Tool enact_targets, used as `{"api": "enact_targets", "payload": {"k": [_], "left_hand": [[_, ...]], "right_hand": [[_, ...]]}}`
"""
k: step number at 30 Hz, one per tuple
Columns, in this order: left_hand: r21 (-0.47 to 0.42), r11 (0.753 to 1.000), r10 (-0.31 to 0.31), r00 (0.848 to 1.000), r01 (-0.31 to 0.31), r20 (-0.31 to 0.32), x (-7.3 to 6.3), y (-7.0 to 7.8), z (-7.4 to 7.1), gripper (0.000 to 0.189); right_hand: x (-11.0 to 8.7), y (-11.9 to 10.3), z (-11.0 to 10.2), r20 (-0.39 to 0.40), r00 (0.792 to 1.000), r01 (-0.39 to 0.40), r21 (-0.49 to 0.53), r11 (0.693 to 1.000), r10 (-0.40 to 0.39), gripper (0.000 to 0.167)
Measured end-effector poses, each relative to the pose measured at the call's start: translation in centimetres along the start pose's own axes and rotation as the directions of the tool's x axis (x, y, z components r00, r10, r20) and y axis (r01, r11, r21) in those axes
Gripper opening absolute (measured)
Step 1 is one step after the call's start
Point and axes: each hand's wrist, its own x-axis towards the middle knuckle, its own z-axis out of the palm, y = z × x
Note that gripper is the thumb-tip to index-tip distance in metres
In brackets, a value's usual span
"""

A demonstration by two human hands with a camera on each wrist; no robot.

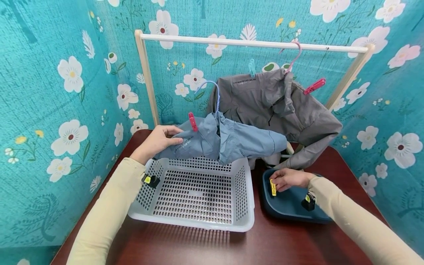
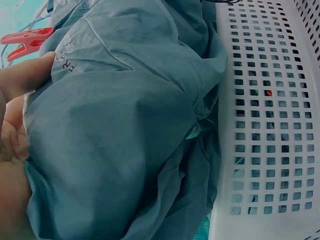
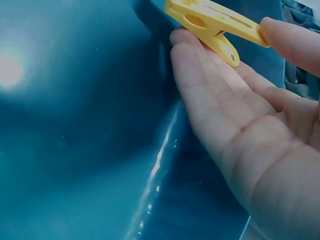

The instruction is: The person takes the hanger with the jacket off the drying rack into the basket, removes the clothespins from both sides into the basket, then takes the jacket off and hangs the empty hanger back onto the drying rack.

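Yellow plastic, likely light, stiffly sprung and best squeezed at its handle ends, the clothespin sits pinched in the right hand, lower right, while the left hand pinches the soft-looking blue jacket near centre.

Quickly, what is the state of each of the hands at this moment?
Left hand: holding the blue jacket.
Right hand: holding a yellow clothespin.

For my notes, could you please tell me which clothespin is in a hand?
The yellow clothespin, pinched in the right hand; the red clothespins and light-blue clothespin are clipped to garments.
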Motion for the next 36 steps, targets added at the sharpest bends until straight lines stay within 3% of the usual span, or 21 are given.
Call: {"api": "enact_targets", "payload": {"k": [19, 25, 36], "left_hand": [[0.038, 0.999, -0.003, 1.000, 0.003, 0.000, -0.1, 0.2, 0.2, 0.028], [0.030, 0.999, 0.022, 1.000, -0.022, 0.001, 0.0, 0.2, 0.3, 0.027], [0.018, 0.999, 0.049, 0.999, -0.049, 0.017, 0.1, 0.2, 0.7, 0.027]], "right_hand": [[-0.1, 1.0, 0.4, 0.007, 1.000, 0.002, 0.016, 1.000, -0.002, 0.032], [-1.2, 0.0, -0.1, -0.036, 0.999, -0.005, -0.032, 0.999, 0.004, 0.039], [-4.1, -3.4, -0.9, -0.030, 0.996, 0.076, -0.107, 0.991, -0.079, 0.047]]}}
